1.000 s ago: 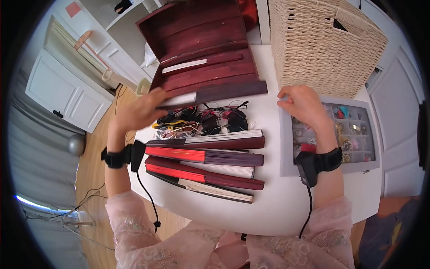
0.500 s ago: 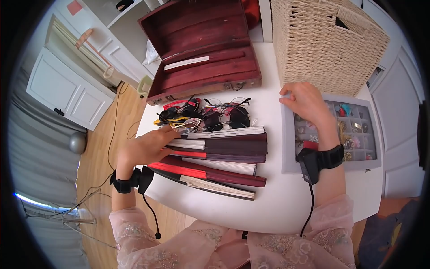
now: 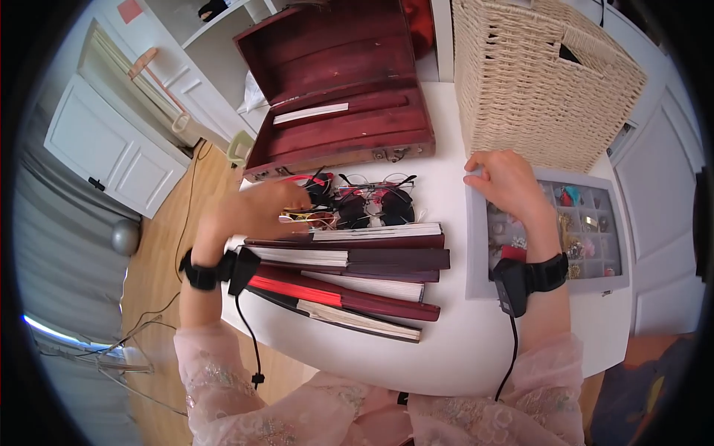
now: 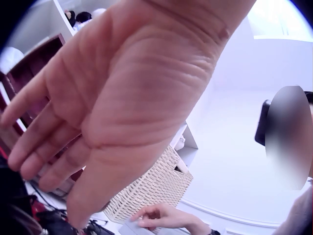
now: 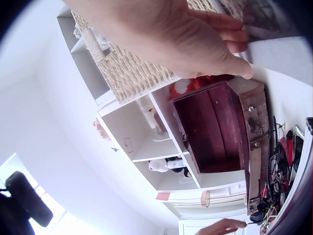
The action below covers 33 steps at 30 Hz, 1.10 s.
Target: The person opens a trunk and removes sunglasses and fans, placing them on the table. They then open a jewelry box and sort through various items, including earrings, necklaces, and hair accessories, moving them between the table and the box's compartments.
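My left hand, blurred, hovers over the left end of the eyeglasses and sunglasses heaped on the table. Its palm faces the left wrist view, fingers spread and nothing in them. Just nearer lies a row of several thin books, dark red and black, with white or red page edges showing. Behind the glasses stands an open dark red wooden case with one book inside. My right hand, loosely curled, rests at the upper left corner of a grey jewellery box.
A tall woven basket stands behind the jewellery box. White shelves rise behind the case. The white table's front edge runs close to my body. Cables trail from both wrist cameras.
My left hand has carried a dark book from beside the case down onto the row, let it go and moved back up toward the glasses. The right hand has stayed put.
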Tool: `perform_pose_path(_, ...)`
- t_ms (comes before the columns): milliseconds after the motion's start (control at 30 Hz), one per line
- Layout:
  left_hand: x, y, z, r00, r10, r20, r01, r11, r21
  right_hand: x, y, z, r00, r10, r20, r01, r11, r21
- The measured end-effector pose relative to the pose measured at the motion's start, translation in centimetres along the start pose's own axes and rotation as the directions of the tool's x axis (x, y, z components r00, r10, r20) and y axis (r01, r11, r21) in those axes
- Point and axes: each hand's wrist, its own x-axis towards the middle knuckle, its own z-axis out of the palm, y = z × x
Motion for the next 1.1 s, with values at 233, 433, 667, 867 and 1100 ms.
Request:
perform_pose_path(233, 13.3, -8.8, -3.2, 0.972, 0.004, -0.235, 0.046, 0.978, 0.205, 0.1, 0.1, 0.1, 1.000, 0.006, -0.003, -0.006, 1.000, 0.006)
perform_pose_path(433, 19.6, -12.6, -2.1, 0.962, -0.165, -0.216, 0.217, 0.945, 0.246, 0.0, 0.7, 0.7, 0.990, -0.089, -0.111, 0.094, 0.995, 0.034)
perform_pose_path(667, 23.5, -16.1, -1.3, 0.944, -0.320, -0.077, 0.329, 0.910, 0.254, -0.1, -0.4, -0.2, 1.000, 0.013, -0.007, -0.013, 1.000, 0.017)
perform_pose_path(867, 24.1, -17.1, -1.4, 0.953, -0.288, -0.093, 0.303, 0.922, 0.241, 0.0, -0.6, -0.3, 1.000, 0.023, 0.005, -0.023, 1.000, 0.017)
perform_pose_path(1100, 24.6, -16.6, -1.8, 0.922, -0.384, 0.054, 0.346, 0.877, 0.332, -0.1, -0.8, -0.4, 1.000, 0.023, -0.009, -0.022, 1.000, 0.020)
